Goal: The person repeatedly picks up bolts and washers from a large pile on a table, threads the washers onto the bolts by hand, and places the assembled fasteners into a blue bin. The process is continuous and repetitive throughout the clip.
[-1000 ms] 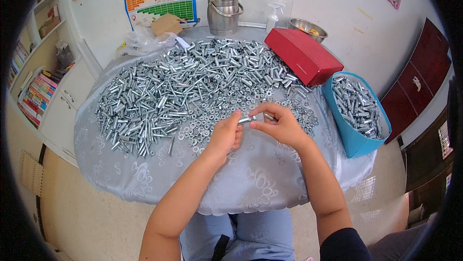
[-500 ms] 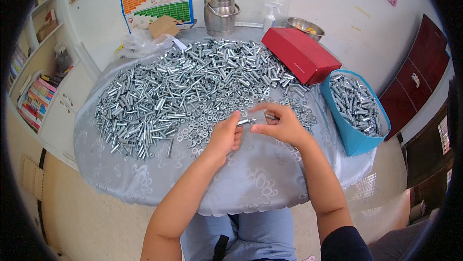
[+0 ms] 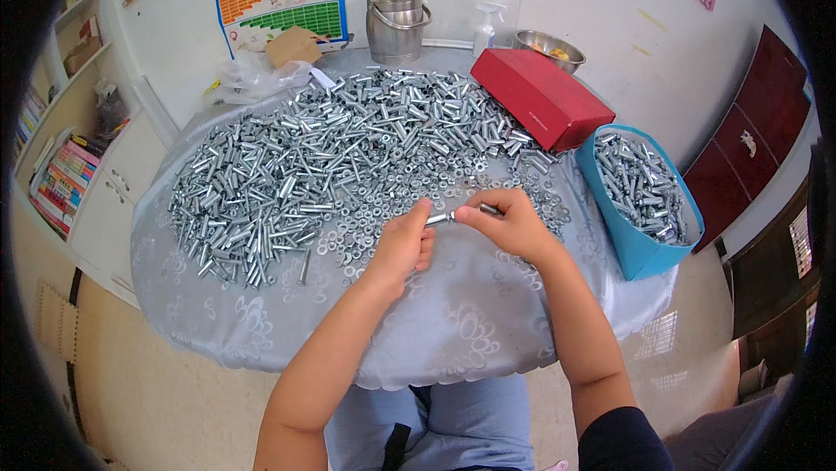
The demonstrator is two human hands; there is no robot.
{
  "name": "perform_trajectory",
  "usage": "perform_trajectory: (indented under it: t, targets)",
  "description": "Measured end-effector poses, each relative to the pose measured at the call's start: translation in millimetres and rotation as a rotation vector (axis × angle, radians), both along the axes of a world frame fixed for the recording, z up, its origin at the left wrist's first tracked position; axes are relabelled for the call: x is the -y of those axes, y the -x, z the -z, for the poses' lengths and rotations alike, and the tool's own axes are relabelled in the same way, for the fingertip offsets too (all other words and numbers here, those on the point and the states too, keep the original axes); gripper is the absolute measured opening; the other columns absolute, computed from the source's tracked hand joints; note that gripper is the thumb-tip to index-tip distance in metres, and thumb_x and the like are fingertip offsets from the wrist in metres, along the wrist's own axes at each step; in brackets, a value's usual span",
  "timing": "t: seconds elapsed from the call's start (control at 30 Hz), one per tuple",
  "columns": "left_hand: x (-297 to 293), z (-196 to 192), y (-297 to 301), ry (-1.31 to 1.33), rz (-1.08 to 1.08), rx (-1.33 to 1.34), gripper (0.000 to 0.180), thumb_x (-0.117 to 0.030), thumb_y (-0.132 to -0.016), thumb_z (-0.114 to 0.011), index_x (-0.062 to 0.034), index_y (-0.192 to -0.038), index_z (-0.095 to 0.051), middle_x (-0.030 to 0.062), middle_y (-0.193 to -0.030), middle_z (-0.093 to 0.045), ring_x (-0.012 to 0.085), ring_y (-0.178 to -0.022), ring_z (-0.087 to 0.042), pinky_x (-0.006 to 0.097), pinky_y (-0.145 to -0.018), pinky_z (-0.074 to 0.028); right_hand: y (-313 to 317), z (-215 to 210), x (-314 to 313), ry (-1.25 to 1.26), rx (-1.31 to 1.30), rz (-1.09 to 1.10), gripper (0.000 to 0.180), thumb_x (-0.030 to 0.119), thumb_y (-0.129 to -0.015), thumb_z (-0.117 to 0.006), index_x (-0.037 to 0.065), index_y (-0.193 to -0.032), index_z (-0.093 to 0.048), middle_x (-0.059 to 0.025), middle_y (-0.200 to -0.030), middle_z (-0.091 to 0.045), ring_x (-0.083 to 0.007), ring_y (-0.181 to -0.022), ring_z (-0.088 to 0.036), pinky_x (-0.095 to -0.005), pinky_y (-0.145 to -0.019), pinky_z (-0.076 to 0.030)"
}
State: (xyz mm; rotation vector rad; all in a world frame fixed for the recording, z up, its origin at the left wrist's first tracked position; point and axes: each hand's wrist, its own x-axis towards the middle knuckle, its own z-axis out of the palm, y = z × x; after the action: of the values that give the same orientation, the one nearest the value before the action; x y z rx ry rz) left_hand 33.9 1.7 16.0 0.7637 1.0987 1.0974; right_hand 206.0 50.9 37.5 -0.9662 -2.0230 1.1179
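Between my two hands, over the near edge of the metal pieces, is a silvery bolt (image 3: pixel 437 219). My left hand (image 3: pixel 401 243) is closed round one end of it. At its other end, the thumb and finger of my right hand (image 3: pixel 512 225) pinch together; any small part between them is hidden. A second metal piece, probably another bolt (image 3: pixel 490 209), sticks out from the fingers of my right hand. Loose nuts and washers (image 3: pixel 383 218) lie just beyond my hands. A big heap of bolts and sleeves (image 3: pixel 270 166) spreads to the left and back.
At the right stands a blue fabric bin (image 3: pixel 640 253) full of bolts, with a red box (image 3: pixel 544 101) behind it. A steel pot (image 3: pixel 396 27), spray bottle (image 3: pixel 486 31), metal bowl (image 3: pixel 553 49) and plastic bag (image 3: pixel 257 79) stand along the back of the cloth-covered table (image 3: pixel 305 332).
My right thumb and forefinger, apart before, have closed onto the bolt's end. My left hand has kept its hold with hardly any movement.
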Motion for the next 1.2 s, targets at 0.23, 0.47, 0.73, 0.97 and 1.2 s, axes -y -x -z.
perform_trajectory:
  t: [0.23, 0.47, 0.73, 0.97, 1.2]
  targets:
    - [1.4, -0.4, -0.6, -0.014, 0.002, -0.002, 0.046, -0.046, -0.088, -0.043, -0.0167, -0.057, -0.027, -0.0061, -0.049, -0.024, 0.0074, -0.042, -0.020, 0.024, -0.041, -0.020, 3.2, 5.0, -0.6, -0.068, -0.037, 0.016, 0.019, 0.010, -0.072, -0.071, 0.005, -0.090, -0.065, 0.0049, -0.075, -0.058, -0.0016, -0.055, -0.031, -0.0195, -0.048, -0.027]
    - [-0.4, 3.7, 1.6, -0.013, 0.002, 0.028, 0.045, -0.045, -0.088, -0.042, -0.0164, -0.057, -0.029, -0.0059, -0.048, -0.025, 0.0071, -0.041, -0.021, 0.024, -0.041, -0.020, 1.2, 3.6, -1.2, -0.049, 0.035, -0.033, 0.024, 0.014, -0.075, -0.069, 0.005, -0.096, -0.062, 0.0036, -0.079, -0.058, -0.0021, -0.060, -0.040, -0.0191, -0.050, -0.030]
    - [1.2, 2.5, -0.1, -0.013, -0.004, 0.023, 0.044, -0.045, -0.088, -0.042, -0.0155, -0.058, -0.030, -0.0055, -0.048, -0.025, 0.0071, -0.041, -0.021, 0.024, -0.040, -0.020, 6.1, 5.6, 2.7, -0.104, 0.017, -0.036, 0.025, 0.019, -0.075, -0.069, 0.006, -0.094, -0.059, 0.0040, -0.060, -0.043, -0.0045, -0.053, -0.032, -0.0219, -0.047, -0.028]
    - [1.5, 1.5, -0.7, 0.005, 0.021, 0.022, 0.043, -0.045, -0.089, -0.041, -0.0147, -0.060, -0.033, -0.0054, -0.049, -0.026, 0.0074, -0.042, -0.021, 0.024, -0.041, -0.021, 8.0, 0.7, 8.8, -0.214, 0.022, -0.067, 0.020, 0.023, -0.079, -0.064, 0.005, -0.086, -0.057, 0.0007, -0.054, -0.038, -0.0080, -0.050, -0.032, -0.0252, -0.046, -0.029]
    - [-0.8, 10.6, -3.6, -0.032, -0.039, -0.028, 0.046, -0.045, -0.090, -0.040, -0.0105, -0.059, -0.039, -0.0051, -0.050, -0.031, 0.0065, -0.043, -0.026, 0.023, -0.041, -0.022, 8.2, 10.9, 3.3, -0.171, 0.013, -0.149, 0.029, 0.024, -0.084, -0.058, 0.001, -0.071, -0.048, 0.0007, -0.056, -0.035, -0.0075, -0.053, -0.031, -0.0260, -0.047, -0.028]
